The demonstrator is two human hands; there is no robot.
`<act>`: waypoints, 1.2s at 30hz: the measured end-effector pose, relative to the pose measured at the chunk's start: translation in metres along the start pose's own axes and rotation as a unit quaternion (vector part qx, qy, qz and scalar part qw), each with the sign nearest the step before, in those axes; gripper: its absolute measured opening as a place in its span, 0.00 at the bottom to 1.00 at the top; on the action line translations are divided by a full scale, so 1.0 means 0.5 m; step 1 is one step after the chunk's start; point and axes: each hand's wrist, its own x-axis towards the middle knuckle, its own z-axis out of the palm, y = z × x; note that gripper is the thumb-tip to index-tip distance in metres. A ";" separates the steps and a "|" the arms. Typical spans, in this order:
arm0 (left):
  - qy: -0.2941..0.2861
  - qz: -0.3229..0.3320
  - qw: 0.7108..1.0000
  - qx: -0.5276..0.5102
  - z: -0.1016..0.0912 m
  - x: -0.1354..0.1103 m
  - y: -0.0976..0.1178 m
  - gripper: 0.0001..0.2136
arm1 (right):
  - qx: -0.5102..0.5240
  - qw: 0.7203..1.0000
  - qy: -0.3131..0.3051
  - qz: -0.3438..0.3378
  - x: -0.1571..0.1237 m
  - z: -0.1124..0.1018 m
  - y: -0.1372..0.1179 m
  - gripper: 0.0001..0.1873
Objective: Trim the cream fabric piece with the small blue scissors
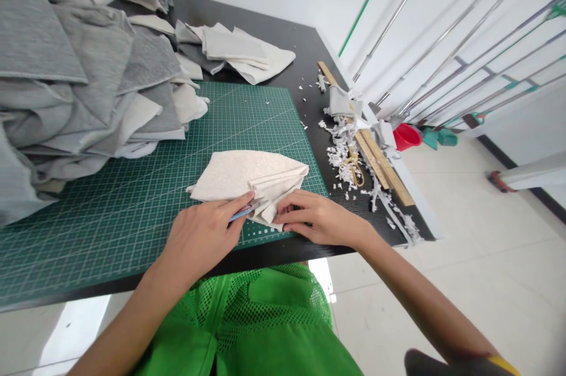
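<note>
Cloth (234, 172) on mat (260, 119), fabric pile (99, 63) left, scraps (338, 152) right

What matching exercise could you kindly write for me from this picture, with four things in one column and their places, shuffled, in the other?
Things:
1. Blue-handled tool
2. Green cutting mat
3. Red bucket
4. Wooden strips

Places:
A. On the floor, beyond the table
B. Beside the white scraps
C. In the left hand
D. Beneath the cream cloth

Right pairs: 1-C, 2-D, 3-A, 4-B.
</note>
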 end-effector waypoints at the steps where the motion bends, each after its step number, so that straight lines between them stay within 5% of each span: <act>1: -0.004 -0.002 1.000 -0.012 0.000 0.002 -0.004 0.19 | -0.025 1.000 -0.009 -0.013 0.004 0.001 0.001 0.11; 5: -0.009 -0.007 0.997 -0.073 -0.009 0.007 -0.023 0.16 | -0.065 0.997 -0.010 -0.036 0.016 0.013 0.004 0.13; 12: 0.053 -0.006 0.951 -0.304 -0.047 -0.011 -0.013 0.16 | 0.195 0.972 0.112 0.064 0.030 0.000 0.007 0.07; 16: 0.097 0.005 0.963 -0.253 -0.022 -0.008 0.035 0.19 | 0.295 0.941 0.117 0.117 0.040 -0.002 0.021 0.05; 21: 0.089 -0.021 0.961 -0.259 0.005 0.019 0.070 0.05 | 0.372 0.910 0.101 0.150 0.044 0.005 0.035 0.07; 25: 0.034 -0.047 0.954 -0.295 0.000 0.037 0.067 0.08 | 0.363 0.910 0.140 0.145 0.038 0.002 0.023 0.07; 29: -0.003 -0.072 0.940 -0.334 -0.001 0.043 0.062 0.12 | 0.259 0.938 0.206 0.103 0.035 0.009 0.001 0.14; 36: -0.022 -0.104 0.929 -0.354 0.001 0.038 0.058 0.15 | 0.183 0.938 0.277 0.102 0.046 0.031 -0.008 0.01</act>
